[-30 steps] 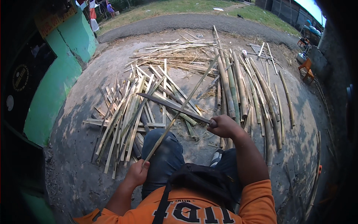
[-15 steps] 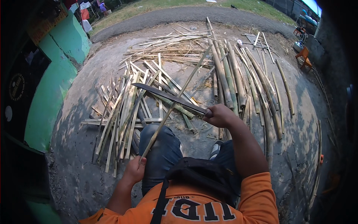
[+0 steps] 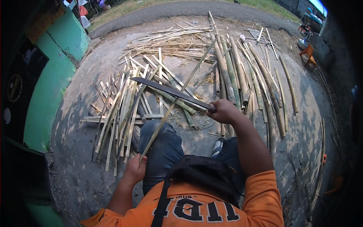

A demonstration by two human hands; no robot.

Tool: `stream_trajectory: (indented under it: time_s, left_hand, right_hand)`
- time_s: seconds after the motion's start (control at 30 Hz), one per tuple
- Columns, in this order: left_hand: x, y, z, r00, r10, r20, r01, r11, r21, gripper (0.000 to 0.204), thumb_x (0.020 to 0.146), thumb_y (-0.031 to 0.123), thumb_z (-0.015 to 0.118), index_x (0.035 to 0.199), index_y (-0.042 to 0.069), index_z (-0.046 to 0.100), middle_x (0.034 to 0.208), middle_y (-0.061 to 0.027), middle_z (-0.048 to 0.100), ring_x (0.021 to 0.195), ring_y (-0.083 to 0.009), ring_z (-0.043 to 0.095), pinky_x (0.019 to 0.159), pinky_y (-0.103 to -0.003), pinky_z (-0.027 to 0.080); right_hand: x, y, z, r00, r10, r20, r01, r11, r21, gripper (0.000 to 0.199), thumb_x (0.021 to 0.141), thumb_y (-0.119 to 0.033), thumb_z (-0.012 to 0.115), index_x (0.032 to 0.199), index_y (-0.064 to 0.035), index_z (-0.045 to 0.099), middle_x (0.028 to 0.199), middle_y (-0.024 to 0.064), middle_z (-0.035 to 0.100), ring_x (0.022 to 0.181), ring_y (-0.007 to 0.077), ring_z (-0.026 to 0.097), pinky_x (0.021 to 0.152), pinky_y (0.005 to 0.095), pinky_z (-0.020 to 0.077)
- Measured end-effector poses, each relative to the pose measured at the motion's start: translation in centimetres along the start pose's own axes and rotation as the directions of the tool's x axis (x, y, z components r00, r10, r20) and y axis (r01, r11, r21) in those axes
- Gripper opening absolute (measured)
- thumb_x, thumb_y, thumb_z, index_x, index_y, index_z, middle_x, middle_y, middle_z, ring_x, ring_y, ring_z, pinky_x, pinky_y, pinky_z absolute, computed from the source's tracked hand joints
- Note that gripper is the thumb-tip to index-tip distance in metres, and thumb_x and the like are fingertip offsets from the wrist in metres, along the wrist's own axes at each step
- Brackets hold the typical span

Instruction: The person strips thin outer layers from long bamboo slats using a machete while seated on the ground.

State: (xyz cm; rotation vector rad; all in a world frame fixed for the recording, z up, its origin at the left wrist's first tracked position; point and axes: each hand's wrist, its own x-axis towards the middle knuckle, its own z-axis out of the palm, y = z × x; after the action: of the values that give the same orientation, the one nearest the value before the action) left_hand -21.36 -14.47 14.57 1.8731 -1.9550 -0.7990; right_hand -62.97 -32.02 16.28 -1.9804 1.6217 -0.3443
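Note:
My right hand (image 3: 224, 111) is closed round the handle of a machete (image 3: 170, 90), whose long dark blade points to the left and crosses over a bamboo strip (image 3: 159, 128). The near end of that long, thin strip is gripped in my left hand (image 3: 135, 168), beside my left knee. From there it slants up and away to the right, passing under the blade near its middle, with its far end over the bamboo poles. Whether the blade's edge bites into the strip cannot be made out.
A heap of split bamboo slats (image 3: 126, 106) lies to the left of my knee. Farther off is another spread of thin strips (image 3: 170, 47). Whole bamboo poles (image 3: 227, 72) lie ahead and to the right. An orange chair (image 3: 308, 55) stands far right, a green wall (image 3: 49, 87) left.
My view has shifted slightly. The machete and the strip stay crossed, and both hands keep their hold with little movement.

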Motion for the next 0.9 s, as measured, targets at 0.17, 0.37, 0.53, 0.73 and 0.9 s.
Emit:
stream_trajectory:
  time_s: [0.17, 0.37, 0.53, 0.73, 0.9]
  left_hand:
    - [-0.3, -0.5, 0.2, 1.0, 0.009, -0.001, -0.009, 1.0, 0.028, 0.062, 0.109, 0.056, 0.041, 0.094, -0.002, 0.056, 0.08, -0.0302, 0.061, 0.082, -0.0555, 0.06, 0.067, -0.056, 0.045]
    - [0.3, -0.6, -0.7, 0.998, 0.003, 0.061, 0.0, 0.999, -0.042, 0.062, 0.11, 0.055, 0.04, 0.093, -0.002, 0.055, 0.078, -0.0286, 0.06, 0.078, -0.0531, 0.06, 0.066, -0.054, 0.045]
    - [0.2, -1.3, -0.4, 0.995, -0.02, 0.096, 0.032, 0.992, -0.126, 0.061, 0.11, 0.054, 0.041, 0.093, -0.002, 0.055, 0.076, -0.0264, 0.059, 0.073, -0.0487, 0.059, 0.065, -0.05, 0.044]
    - [0.3, -1.6, -0.4, 0.997, 0.047, 0.055, -0.041, 0.994, -0.105, 0.061, 0.11, 0.054, 0.042, 0.091, -0.003, 0.055, 0.074, -0.0246, 0.057, 0.07, -0.0441, 0.058, 0.065, -0.047, 0.044]
    - [0.8, -3.1, -0.1, 0.983, -0.111, 0.148, 0.143, 0.962, -0.234, 0.064, 0.11, 0.058, 0.041, 0.094, -0.001, 0.061, 0.073, -0.0155, 0.06, 0.069, -0.0281, 0.06, 0.065, -0.042, 0.046]
  right_hand:
    - [0.7, -0.2, 0.5, 0.997, -0.065, 0.043, 0.07, 0.988, -0.14, 0.022, 0.09, -0.027, 0.063, 0.093, -0.0087, 0.075, 0.087, 0.0207, 0.072, 0.089, 0.0419, 0.069, 0.081, 0.0523, 0.0548]
    - [2.2, 1.3, 1.8, 0.998, -0.034, -0.054, 0.025, 0.989, -0.149, 0.022, 0.089, -0.026, 0.062, 0.092, -0.0074, 0.074, 0.089, 0.0212, 0.072, 0.09, 0.0422, 0.069, 0.083, 0.0511, 0.0555]
    - [0.7, -1.2, 1.5, 0.997, -0.081, 0.013, 0.081, 0.995, -0.058, 0.023, 0.09, -0.026, 0.061, 0.094, -0.0074, 0.074, 0.089, 0.0216, 0.072, 0.09, 0.0423, 0.069, 0.083, 0.0513, 0.0556]
    - [1.7, 0.0, 1.5, 0.994, -0.109, 0.013, 0.109, 0.98, -0.169, 0.023, 0.09, -0.027, 0.062, 0.089, -0.007, 0.073, 0.089, 0.0217, 0.072, 0.088, 0.0433, 0.069, 0.082, 0.0523, 0.0557]
    - [2.0, 0.1, 3.0, 0.994, -0.074, -0.081, 0.062, 0.987, -0.148, 0.022, 0.09, -0.028, 0.063, 0.091, -0.0081, 0.073, 0.09, 0.0215, 0.072, 0.089, 0.0427, 0.069, 0.083, 0.0527, 0.0558]
